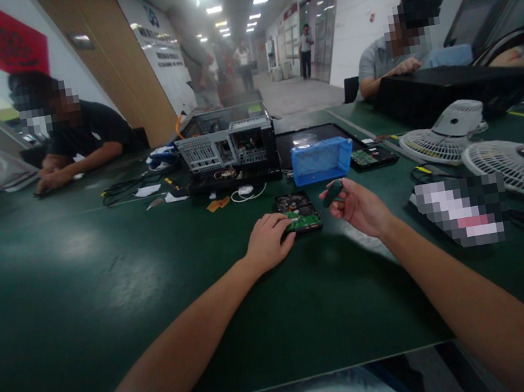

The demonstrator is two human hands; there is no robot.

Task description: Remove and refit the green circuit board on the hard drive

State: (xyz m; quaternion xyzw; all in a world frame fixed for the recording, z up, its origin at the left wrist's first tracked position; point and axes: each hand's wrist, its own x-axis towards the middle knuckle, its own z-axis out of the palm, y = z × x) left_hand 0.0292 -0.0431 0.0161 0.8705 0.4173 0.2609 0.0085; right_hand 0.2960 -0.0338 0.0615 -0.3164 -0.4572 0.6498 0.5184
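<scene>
A hard drive (295, 202) lies on the green table with its green circuit board facing up. My left hand (269, 241) grips it at the left side, fingers over the board and thumb along the near edge. In my right hand (358, 207) is a screwdriver (332, 193) with a dark green handle, pinched between thumb and fingers just right of the drive. Its thin shaft points down toward the drive's right edge; whether the tip touches is too small to tell.
Beyond the drive stand an opened computer case (229, 148) and a blue plastic bin (321, 161). Another circuit-board device (372, 157) lies right of the bin. White fan parts (441, 134) and a pixelated object (461, 211) are at right. Co-workers sit on both sides.
</scene>
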